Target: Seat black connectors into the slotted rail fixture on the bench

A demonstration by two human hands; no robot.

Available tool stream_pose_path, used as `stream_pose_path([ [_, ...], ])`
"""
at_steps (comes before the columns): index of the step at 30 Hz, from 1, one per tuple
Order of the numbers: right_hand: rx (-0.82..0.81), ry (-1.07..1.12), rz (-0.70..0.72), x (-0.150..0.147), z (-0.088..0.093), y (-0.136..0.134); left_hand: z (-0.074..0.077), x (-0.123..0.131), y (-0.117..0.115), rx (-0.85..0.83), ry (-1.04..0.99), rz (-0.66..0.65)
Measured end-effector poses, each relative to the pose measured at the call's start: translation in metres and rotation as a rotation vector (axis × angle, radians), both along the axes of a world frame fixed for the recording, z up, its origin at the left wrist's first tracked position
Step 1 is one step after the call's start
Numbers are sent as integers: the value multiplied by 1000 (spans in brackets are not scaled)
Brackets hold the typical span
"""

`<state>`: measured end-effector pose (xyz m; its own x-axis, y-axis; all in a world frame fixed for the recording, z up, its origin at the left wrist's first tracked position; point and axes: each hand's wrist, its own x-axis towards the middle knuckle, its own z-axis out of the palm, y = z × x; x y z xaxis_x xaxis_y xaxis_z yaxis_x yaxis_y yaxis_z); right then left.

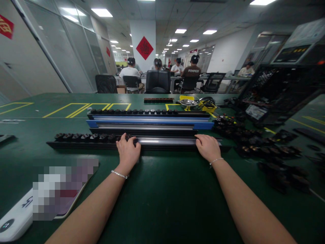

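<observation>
Near rail: Where our two hands come down, the near rail (167, 141) lies just beyond the wrists, on the near part of the table (162, 203).
Long axis: it runs left to right, across the line of our forearms, with a bare silver stretch between the hands.
Row: small black parts (86, 136) stand side by side along its left part, ending at our left fingers.
Left hand: our left hand (128, 147) is the nearer one to the row; its fingers, spread and bent, reach over the right end of the row, with the thumb by the silver. Whether it pinches a part or only rests there, we cannot tell.
Right hand: our right hand (209, 148) bends its fingertips over the right part of the rail, nearer that end; we cannot tell how firmly it grasps, if at all.
Blue rail: just beyond, a blue rail (207, 125) lies about parallel to ours.
Far row: farther still, another row of black parts (137, 112) runs the same way.
Right side: a spread of dark pieces (269, 150) lies past our right hand, nearer to it than to the left.
</observation>
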<state>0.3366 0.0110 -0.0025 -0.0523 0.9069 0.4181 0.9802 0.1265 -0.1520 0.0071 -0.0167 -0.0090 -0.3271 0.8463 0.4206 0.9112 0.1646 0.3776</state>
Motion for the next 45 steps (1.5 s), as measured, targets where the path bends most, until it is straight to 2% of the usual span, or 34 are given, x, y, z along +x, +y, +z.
stream_pose_path([
  [4, 7, -1, -3, 0, -1, 0, 0, 3, -3, -39, 24, 39],
  [14, 0, -2, -15, -1, 0, 0, -1, 4, -5, -66, 46, 34],
  [45, 2, -3, -26, -2, 0, -1, 5, 17, -14, -123, 130, -106],
])
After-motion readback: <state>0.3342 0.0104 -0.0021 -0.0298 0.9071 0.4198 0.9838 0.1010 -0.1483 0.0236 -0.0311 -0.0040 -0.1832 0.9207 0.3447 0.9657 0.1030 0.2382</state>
